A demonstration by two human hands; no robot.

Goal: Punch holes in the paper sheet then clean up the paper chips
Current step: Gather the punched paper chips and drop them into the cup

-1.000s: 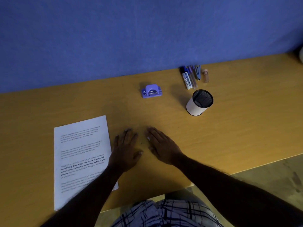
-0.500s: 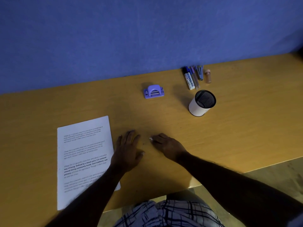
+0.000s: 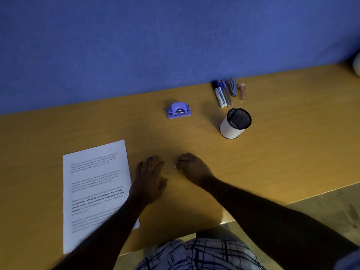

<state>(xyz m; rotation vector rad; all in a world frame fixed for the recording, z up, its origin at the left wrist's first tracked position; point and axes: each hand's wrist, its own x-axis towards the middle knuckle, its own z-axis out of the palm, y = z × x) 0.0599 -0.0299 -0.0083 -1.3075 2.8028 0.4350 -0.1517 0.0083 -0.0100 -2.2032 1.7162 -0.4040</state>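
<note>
A printed paper sheet [image 3: 95, 191] lies flat on the wooden desk [image 3: 272, 152] at the left. A small purple hole punch [image 3: 178, 110] sits further back near the blue wall. My left hand [image 3: 150, 181] rests flat on the desk beside the sheet's right edge, fingers spread. My right hand [image 3: 192, 168] is next to it with fingers curled in, and a few small white paper chips [image 3: 176, 166] show at its fingertips. How firmly the chips are held is hard to tell.
A white cup with a black mesh liner [image 3: 234, 123] stands at the right rear. Several markers and pens [image 3: 224, 93] and a small capped tube [image 3: 242, 91] lie behind it by the wall. The desk's front edge runs close to my lap.
My right hand has curled from flat with spread fingers into a gathered pinch over the chips. My left hand stayed flat in about the same place.
</note>
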